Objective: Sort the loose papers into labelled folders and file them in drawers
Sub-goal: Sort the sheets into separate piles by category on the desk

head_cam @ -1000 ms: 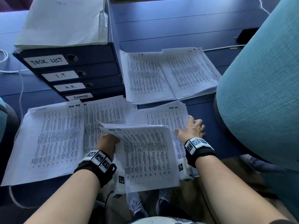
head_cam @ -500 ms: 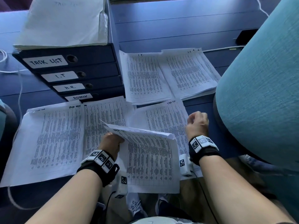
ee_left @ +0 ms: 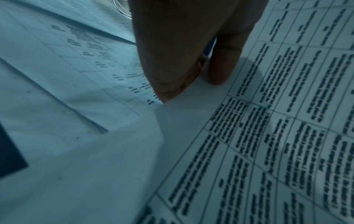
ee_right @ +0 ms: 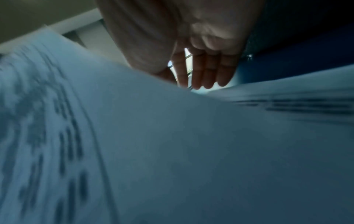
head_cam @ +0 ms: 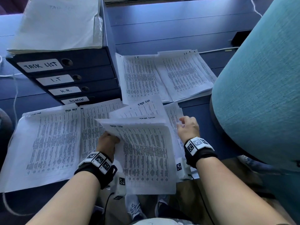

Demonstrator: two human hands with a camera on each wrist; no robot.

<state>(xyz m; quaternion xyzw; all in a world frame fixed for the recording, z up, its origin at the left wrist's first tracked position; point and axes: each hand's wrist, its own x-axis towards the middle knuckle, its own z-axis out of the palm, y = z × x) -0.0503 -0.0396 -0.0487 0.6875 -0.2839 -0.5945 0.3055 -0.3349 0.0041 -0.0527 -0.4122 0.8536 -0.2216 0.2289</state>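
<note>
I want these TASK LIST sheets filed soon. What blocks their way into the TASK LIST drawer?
The TASK LIST drawer is closed, so it must be opened first. Nothing else visible lies between it and the TASK LIST sheets that the left hand grips; only flat paper piles lie below the path.

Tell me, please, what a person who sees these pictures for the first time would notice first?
Probably the printed sheets marked TASK LIST near the desk's front edge, which the left hand grips by their left side, while the right hand lifts another sheet beside them. Behind, at the left, stands a dark drawer unit with white labels: TASK LIST, I.T, H.R., ADMIN. A large teal chair back fills the right side.
</note>
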